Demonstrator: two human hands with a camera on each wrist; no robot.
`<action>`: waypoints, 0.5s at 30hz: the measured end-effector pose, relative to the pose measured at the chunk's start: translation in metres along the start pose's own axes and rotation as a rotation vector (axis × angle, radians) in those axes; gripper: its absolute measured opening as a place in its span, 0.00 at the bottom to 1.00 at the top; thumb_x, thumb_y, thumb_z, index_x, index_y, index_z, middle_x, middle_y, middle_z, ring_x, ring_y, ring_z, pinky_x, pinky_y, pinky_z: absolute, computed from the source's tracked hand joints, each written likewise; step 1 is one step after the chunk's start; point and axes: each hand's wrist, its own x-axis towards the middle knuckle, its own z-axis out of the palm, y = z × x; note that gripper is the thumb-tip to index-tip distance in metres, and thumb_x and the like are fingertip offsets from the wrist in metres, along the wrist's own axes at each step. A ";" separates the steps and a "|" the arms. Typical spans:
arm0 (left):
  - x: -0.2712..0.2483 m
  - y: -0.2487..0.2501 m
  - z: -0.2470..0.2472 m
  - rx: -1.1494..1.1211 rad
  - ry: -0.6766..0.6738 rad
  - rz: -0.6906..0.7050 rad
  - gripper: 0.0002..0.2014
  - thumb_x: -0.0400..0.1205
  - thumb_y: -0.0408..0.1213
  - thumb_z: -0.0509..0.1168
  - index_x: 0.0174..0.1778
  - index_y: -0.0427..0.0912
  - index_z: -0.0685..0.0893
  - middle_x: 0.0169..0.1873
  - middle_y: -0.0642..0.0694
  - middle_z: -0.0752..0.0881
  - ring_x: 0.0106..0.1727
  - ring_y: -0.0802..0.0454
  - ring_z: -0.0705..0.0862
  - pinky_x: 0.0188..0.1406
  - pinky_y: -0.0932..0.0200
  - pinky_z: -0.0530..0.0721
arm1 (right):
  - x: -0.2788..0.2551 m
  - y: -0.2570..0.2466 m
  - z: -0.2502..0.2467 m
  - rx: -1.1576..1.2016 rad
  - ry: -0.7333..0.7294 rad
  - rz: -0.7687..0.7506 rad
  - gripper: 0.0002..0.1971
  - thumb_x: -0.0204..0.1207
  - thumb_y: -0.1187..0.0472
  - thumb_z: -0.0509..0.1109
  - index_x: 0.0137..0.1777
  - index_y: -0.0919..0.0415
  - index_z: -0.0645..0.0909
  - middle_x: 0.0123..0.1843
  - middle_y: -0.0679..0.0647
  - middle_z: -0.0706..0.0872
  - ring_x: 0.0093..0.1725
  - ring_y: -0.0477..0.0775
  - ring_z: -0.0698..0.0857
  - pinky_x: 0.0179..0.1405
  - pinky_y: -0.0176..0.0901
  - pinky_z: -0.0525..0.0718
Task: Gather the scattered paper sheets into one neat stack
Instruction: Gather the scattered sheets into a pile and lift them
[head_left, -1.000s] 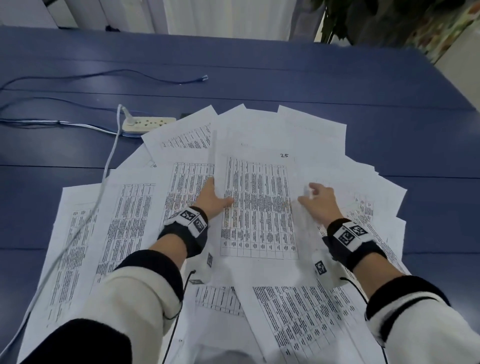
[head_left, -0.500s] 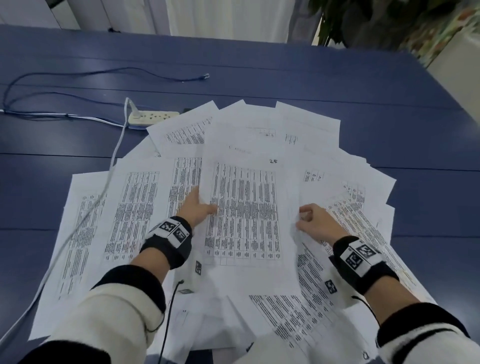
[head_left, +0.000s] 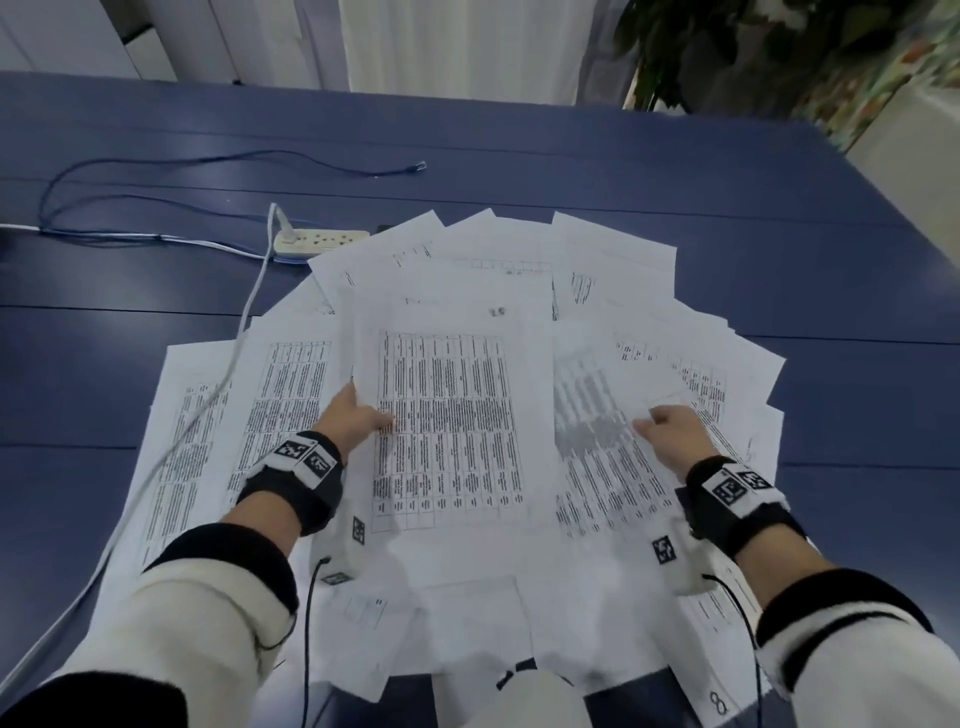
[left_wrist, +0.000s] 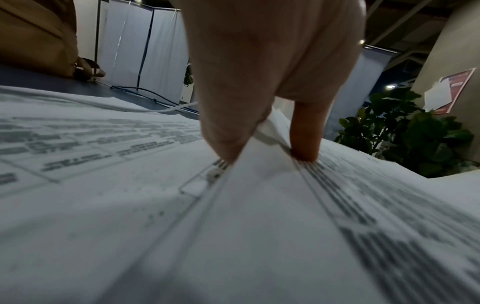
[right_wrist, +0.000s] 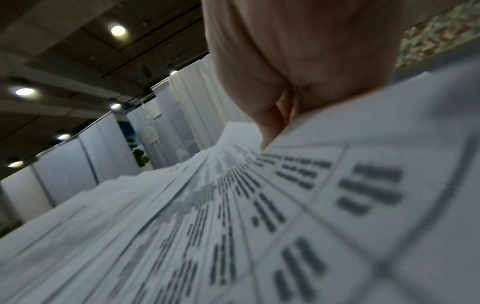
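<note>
many thin white paper sheets, printed with dense gray tables, fan out flat across the middle of our blue planked tabletop. our left hand pinches the left edge of the top center sheet, thumb on top, fingers under it. our right hand, at center right, curls its fingers on a blurred, lifted sheet. upper left, a white power strip and a thin blue cable.

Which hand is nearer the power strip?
Left. The left hand rests on the papers below the power strip, which lies at the fan's far left edge. The right hand is across the spread, well to its right.
</note>
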 end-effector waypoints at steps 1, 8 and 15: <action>0.000 -0.001 0.000 0.023 -0.034 -0.010 0.44 0.73 0.34 0.72 0.81 0.37 0.53 0.80 0.37 0.59 0.79 0.36 0.62 0.77 0.35 0.62 | 0.003 -0.004 -0.002 0.036 0.045 0.004 0.18 0.80 0.66 0.64 0.68 0.76 0.75 0.68 0.67 0.79 0.69 0.64 0.77 0.69 0.49 0.71; -0.001 0.005 0.040 -0.019 -0.124 -0.012 0.42 0.72 0.38 0.73 0.79 0.38 0.58 0.78 0.35 0.64 0.77 0.37 0.67 0.76 0.36 0.66 | 0.006 -0.038 0.041 0.105 -0.061 -0.002 0.15 0.83 0.67 0.53 0.35 0.64 0.72 0.34 0.56 0.75 0.34 0.51 0.73 0.32 0.42 0.72; -0.012 0.011 0.054 0.099 -0.043 0.057 0.42 0.74 0.35 0.72 0.80 0.38 0.54 0.80 0.37 0.61 0.79 0.38 0.63 0.78 0.40 0.63 | -0.004 -0.038 0.056 0.060 -0.211 -0.090 0.26 0.86 0.53 0.50 0.79 0.68 0.59 0.80 0.62 0.65 0.79 0.60 0.65 0.75 0.50 0.64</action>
